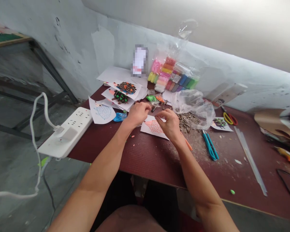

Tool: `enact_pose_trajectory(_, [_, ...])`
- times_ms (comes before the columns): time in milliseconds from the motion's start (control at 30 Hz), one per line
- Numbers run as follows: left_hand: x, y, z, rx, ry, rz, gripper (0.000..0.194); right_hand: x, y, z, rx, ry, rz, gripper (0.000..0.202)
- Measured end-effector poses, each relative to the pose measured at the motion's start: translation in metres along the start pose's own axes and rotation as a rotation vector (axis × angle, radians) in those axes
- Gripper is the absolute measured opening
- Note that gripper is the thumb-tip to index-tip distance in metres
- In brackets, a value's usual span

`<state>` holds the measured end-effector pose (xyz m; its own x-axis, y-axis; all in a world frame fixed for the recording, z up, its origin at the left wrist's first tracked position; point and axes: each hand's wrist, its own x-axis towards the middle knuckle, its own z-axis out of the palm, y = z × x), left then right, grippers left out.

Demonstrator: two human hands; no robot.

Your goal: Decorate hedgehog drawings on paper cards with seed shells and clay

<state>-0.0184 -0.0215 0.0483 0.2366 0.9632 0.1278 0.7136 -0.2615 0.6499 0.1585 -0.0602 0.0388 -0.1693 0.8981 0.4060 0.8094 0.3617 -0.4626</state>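
Both hands hover over a white card (155, 128) with an orange hedgehog drawing, on the dark red table. My left hand (140, 112) is at the card's upper left, its fingers pinched together; anything between them is too small to make out. Over the card's right side is my right hand (168, 122), thumb and forefinger closed on something I cannot make out. Striped sunflower seeds (187, 121) lie in a pile to its right, partly under a clear plastic bag (195, 104). An orange stick-like piece (188, 142) lies beside my right wrist.
Hedgehog cards (127, 88) and a blue drawing (102, 111) lie left. Nearby are a white power strip (67, 132) and blue clay packet (120, 117). Coloured clay packs (171, 77) lean on the wall. Rightward are a teal cutter (210, 146), scissors (228, 118) and clear sticks (251, 161).
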Motion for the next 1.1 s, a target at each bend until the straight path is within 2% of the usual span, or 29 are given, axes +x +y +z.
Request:
enact_pose_trajectory(133, [0.001,-0.004,0.004,0.135,-0.104,0.035,0.032,-0.004,0.002,0.007,-0.091,-0.156,0.054,0.01])
enact_pose_trajectory(267, [0.001,-0.006,0.006,0.179,-0.167,0.046,0.033,-0.005,0.001,0.011,-0.148,-0.236,0.074,0.011])
enact_pose_trajectory(733, [0.0,-0.005,0.005,0.222,-0.198,0.047,0.033,-0.003,-0.006,0.012,-0.244,-0.349,0.096,0.017])
enact_pose_trajectory(1100, [0.0,-0.002,0.002,0.241,-0.221,0.034,0.035,-0.003,-0.011,-0.001,-0.317,-0.413,0.058,0.032])
